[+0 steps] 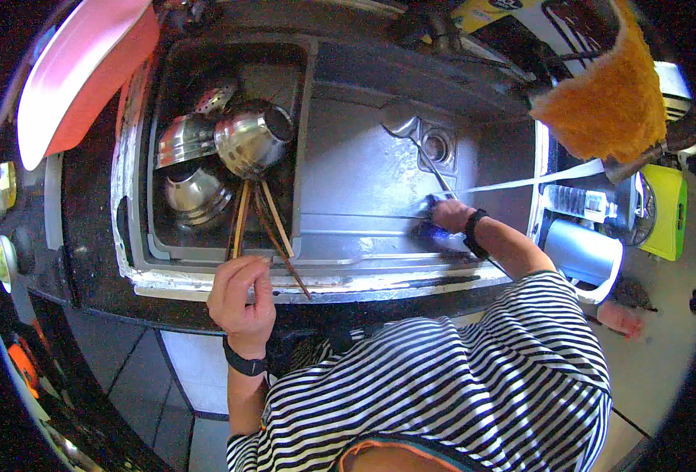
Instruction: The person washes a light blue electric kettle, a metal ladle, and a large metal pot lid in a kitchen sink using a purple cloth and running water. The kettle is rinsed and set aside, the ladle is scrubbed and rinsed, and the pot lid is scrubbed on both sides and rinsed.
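Note:
My left hand, its fingers curled, is at the near sink edge against the lower ends of two wooden chopsticks. Whether it grips them is hidden. More chopsticks fan out beside them, one dark one crossing the rim. My right hand is low in the right side of the sink, closed around the handle of a metal ladle or spatula. The tool's head lies by the drain. Something dark and blurred is at my right fingers. A pale narrow streak, perhaps water, runs from the right to this hand.
Steel bowls and a perforated utensil sit in the left compartment. An orange fuzzy cloth hangs at upper right. Nearby are a plastic bottle, a light-blue container and a green board. A pink basin stands left.

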### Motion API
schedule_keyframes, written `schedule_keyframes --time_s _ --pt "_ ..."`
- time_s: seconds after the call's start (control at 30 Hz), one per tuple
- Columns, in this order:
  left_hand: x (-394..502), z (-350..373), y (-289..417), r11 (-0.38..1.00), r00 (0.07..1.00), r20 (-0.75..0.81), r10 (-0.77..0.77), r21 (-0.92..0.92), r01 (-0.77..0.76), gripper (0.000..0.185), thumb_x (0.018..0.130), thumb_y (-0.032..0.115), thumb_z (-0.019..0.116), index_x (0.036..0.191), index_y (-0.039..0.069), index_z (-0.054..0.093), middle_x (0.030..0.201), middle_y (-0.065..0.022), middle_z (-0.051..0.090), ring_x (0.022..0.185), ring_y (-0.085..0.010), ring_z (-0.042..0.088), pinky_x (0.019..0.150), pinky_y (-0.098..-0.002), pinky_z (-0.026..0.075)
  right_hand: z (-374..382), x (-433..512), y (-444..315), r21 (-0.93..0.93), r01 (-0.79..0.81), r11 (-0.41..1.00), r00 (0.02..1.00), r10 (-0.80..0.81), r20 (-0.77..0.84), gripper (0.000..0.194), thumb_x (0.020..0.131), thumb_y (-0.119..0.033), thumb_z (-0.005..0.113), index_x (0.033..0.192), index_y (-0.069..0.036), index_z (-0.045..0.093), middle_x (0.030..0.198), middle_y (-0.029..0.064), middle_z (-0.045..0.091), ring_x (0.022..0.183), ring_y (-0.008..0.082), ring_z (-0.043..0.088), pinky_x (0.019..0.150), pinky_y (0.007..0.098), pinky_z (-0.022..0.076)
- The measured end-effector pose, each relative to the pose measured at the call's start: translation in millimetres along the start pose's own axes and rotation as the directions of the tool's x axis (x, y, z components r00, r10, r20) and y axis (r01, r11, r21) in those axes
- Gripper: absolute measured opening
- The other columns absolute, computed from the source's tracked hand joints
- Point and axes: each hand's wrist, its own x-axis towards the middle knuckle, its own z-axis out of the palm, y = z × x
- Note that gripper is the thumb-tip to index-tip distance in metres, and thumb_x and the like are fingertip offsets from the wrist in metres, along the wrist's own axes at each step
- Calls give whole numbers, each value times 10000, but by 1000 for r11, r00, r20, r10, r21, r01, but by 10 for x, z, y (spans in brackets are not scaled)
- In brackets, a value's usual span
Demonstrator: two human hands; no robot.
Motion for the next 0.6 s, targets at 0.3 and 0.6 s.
schedule_keyframes --time_s 0.3,0.6 --pt "99 108 226 998 998 26 50 -36 -49 173 697 -77 648 836 22 621 812 -116 626 725 -262 623 635 -312 503 -644 -145 30 899 -106 424 851 507 -139 251 787 -196 629 978 -35 607 868 142 639 780 328 617 711 388 519" --pt "6 254 368 998 995 72 63 -7 -63 165 709 -68 650 842 25 617 825 -113 623 741 -261 625 648 -313 508 -460 -639 389 980 4 -201 765 632 126 215 828 -237 674 853 -25 646 717 38 629 648 124 620 581 267 529"
